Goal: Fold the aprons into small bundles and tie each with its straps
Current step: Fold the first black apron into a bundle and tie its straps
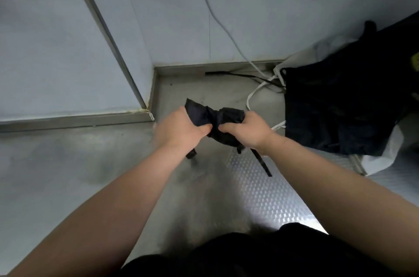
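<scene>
Just the one camera here, worn on the person's head, tipped forward and steeply down. It's a wide lens: both forearms [118,197] run in from the bottom corners and meet mid-frame, close in, where the left hand [179,128] and right hand [248,130] grip the apron bundle [217,118]. Steel surface [68,174] fills the lower half, pale wall panels [170,16] bend across the top, dark cloth pile [340,106] at right.

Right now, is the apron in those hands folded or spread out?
Folded: the apron is bunched into a small bundle between the left hand and right hand, strap ends dangling.
</scene>
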Tool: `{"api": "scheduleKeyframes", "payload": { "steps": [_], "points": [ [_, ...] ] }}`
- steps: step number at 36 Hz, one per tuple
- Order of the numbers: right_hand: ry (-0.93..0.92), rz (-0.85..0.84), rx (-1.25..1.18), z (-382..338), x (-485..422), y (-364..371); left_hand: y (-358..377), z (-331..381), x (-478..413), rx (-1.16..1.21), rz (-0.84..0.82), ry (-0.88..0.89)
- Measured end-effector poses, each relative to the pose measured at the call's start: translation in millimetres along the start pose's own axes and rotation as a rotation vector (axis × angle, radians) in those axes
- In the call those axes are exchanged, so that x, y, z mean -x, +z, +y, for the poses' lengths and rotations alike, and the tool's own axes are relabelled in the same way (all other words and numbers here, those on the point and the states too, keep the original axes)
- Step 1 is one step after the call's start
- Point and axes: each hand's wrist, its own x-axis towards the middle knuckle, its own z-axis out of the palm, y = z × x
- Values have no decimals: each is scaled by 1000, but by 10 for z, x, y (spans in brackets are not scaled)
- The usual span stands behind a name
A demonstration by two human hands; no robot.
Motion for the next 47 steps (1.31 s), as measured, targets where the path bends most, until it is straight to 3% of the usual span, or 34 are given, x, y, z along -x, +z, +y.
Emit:
{"api": "scheduleKeyframes", "payload": {
  "steps": [3, 6, 11, 14, 19, 21, 25, 29, 34, 38, 42, 47],
  "points": [
    [18, 126, -10, -63, -19, -73, -20, 190, 98, -378, 151, 268],
    [41, 257, -6, -146, -15, -228, -8, 386, 236, -480, 162, 431],
    [-90, 104, 368, -304, 87, -266, -168, 522, 96, -332, -31, 269],
    [-31, 58, 362, -323, 142, -338, -214, 632, 127, -362, -129, 344],
    [14, 166, 390, -279, 148, -553, -210, 817, 247, -86, -492, 363],
    [-9, 111, 438, -314, 174, -584, -231, 810, 224, -66, -497, 362],
    [-34, -103, 269, -354, 267, -723, -251, 772, 141, -83, -459, 344],
    [-130, 2, 444, -320, 217, -780, -264, 864, 130, -68, -390, 304],
    [-212, 36, 412, -254, 147, -852, -218, 922, 93, 55, -343, 273],
    [-208, -42, 203, -209, 90, -986, -216, 991, 108, 230, -459, 299],
    [-132, -162, 20, -137, 44, -1074, -87, 982, 100, 515, -613, 154],
    [125, -351, -474, 14, -9, -1204, 88, 864, 108, 848, -707, -71]
  ]
}}
